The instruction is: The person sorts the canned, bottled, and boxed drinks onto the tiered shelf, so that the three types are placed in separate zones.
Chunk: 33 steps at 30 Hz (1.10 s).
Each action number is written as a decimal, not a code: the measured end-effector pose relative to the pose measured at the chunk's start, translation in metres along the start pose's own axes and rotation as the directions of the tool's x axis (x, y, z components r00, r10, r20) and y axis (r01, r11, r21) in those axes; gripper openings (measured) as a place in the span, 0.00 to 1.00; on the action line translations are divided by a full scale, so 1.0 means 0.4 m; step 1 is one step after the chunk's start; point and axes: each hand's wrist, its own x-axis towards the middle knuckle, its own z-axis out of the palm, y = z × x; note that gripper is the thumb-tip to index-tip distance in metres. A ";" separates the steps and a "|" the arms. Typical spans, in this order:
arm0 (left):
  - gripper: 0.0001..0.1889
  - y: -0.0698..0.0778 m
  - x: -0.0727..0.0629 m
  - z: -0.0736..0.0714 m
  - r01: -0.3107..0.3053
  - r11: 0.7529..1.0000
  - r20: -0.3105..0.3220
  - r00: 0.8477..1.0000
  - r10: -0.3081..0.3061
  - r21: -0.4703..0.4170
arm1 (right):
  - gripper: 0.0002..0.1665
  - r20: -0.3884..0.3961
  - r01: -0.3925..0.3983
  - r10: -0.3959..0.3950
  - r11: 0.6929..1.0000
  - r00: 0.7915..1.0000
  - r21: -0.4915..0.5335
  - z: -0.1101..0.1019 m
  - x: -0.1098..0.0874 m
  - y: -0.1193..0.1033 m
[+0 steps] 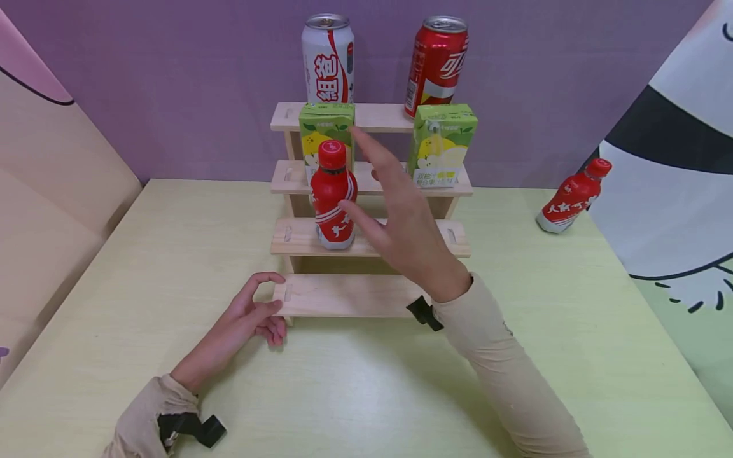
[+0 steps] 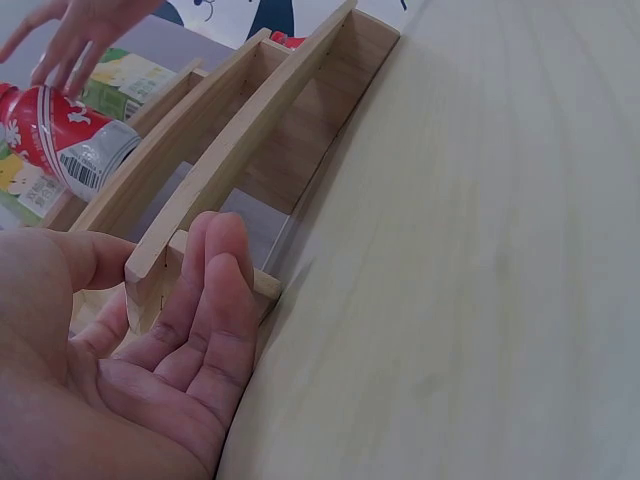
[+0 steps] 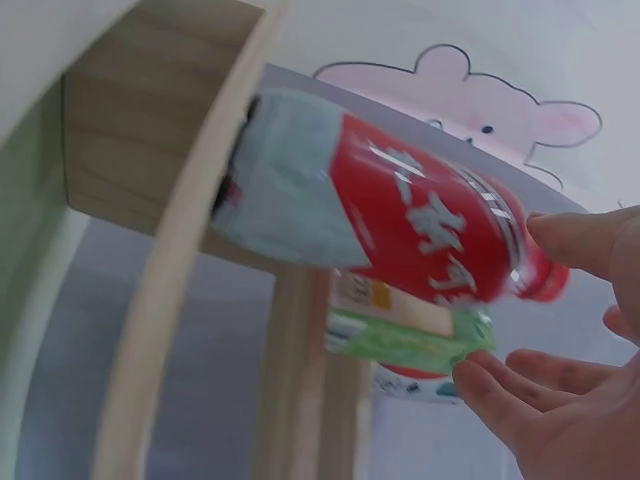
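A stepped wooden display rack (image 1: pixel 352 296) stands on the table. My left hand (image 1: pixel 246 318) pinches the left end of its lowest shelf between thumb and fingers, as the left wrist view (image 2: pixel 150 340) also shows. One shelf up, near the left end, a red bottle (image 1: pixel 333 197) with a red cap and whitish base stands upright. Just right of it is my right hand (image 1: pixel 403 222), fingers spread and thumb tip close to the bottle's side. In the right wrist view that bottle (image 3: pixel 400 205) appears between the rack shelf and my parted thumb and fingers.
Two green juice cartons, left (image 1: pixel 326 121) and right (image 1: pixel 441 149), stand on the shelf behind. On top are a white can (image 1: pixel 328 60) and a red cola can (image 1: pixel 438 63). A second red bottle (image 1: pixel 574 196) stands on the table (image 1: pixel 532 305) at the right.
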 end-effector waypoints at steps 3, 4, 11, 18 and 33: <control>0.20 0.001 -0.001 0.000 0.001 1.000 -0.003 1.000 -0.001 0.004 | 0.46 -0.014 -0.006 0.005 1.000 1.000 -0.014 -0.019 0.002 -0.003; 0.20 0.002 0.000 -0.001 0.001 1.000 -0.003 1.000 -0.001 0.005 | 0.46 -0.020 -0.006 0.006 1.000 1.000 -0.026 -0.026 0.002 -0.003; 0.20 0.006 -0.002 -0.003 -0.005 1.000 -0.001 1.000 0.005 0.012 | 0.41 -0.061 -0.008 0.002 0.995 0.998 -0.096 -0.080 -0.020 -0.007; 0.20 -0.002 -0.004 0.000 -0.020 1.000 0.014 1.000 0.020 0.007 | 0.37 -0.063 -0.011 0.000 0.985 0.998 -0.170 -0.121 -0.062 -0.003; 0.21 -0.003 -0.005 0.002 0.002 1.000 0.004 1.000 -0.002 -0.014 | 0.30 -0.291 -0.172 0.075 0.931 0.954 -0.321 -0.294 -0.104 0.080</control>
